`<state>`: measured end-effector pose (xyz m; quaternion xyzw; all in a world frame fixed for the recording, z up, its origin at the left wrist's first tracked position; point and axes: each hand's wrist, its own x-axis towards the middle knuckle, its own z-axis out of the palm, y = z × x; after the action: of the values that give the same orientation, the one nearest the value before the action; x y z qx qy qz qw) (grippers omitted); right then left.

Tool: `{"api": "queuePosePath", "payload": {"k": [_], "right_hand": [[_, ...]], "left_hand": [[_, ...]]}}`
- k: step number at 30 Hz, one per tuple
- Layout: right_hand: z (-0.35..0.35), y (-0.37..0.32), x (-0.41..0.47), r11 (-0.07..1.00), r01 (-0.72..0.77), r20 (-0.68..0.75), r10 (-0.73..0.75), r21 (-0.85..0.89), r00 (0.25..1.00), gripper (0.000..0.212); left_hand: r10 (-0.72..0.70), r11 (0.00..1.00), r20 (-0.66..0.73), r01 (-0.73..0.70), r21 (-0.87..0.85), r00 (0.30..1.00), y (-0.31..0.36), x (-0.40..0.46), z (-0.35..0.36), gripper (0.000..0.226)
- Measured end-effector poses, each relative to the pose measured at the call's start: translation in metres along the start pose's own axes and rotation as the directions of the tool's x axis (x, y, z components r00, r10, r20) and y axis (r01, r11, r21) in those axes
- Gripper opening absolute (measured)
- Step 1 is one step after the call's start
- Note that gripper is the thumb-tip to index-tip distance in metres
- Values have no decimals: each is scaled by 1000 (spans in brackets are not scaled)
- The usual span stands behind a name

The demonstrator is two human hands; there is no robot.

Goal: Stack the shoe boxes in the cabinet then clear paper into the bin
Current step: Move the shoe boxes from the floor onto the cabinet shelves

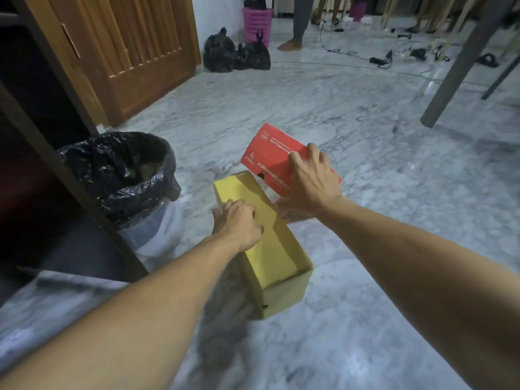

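An open shoe box (pixel 277 249) with a yellow-brown cardboard inside stands on the marble floor in front of me. My left hand (pixel 237 223) grips its left wall near the far end. My right hand (pixel 313 178) holds the red lid (pixel 267 153), tilted above the box's far right corner, white print facing up. A bin (pixel 123 170) lined with a black bag stands to the left of the box, beside the dark cabinet (pixel 33 153). No paper shows inside the box.
A wooden door (pixel 135 52) is at the back left. Black rubbish bags (pixel 236 54) and a pink basket (pixel 257 23) lie beyond. A person's leg (pixel 298 26) stands far back. Cables (pixel 382 59) and grey table legs (pixel 461 63) are at the right.
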<state>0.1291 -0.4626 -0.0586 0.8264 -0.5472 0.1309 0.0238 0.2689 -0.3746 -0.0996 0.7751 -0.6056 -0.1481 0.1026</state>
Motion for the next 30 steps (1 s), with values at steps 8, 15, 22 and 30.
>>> {"api": "queuePosePath", "payload": {"k": [8, 15, 22, 30], "right_hand": [[-44, 29, -29, 984, -105, -38, 112, 144, 993, 83], [-86, 101, -39, 882, -402, 69, 398, 245, 915, 65], [-121, 176, -68, 720, -600, 273, 535, 349, 800, 40], [-109, 229, -114, 554, -620, 247, 602, 556, 759, 33]], "left_hand": [[93, 996, -28, -93, -4, 995, 46, -22, 10, 29], [329, 936, -67, -335, -108, 942, 94, -19, 42, 31], [-23, 760, 238, 171, -627, 971, 144, -23, 97, 44], [-145, 208, 534, 553, -807, 833, 151, -11, 137, 34]]}}
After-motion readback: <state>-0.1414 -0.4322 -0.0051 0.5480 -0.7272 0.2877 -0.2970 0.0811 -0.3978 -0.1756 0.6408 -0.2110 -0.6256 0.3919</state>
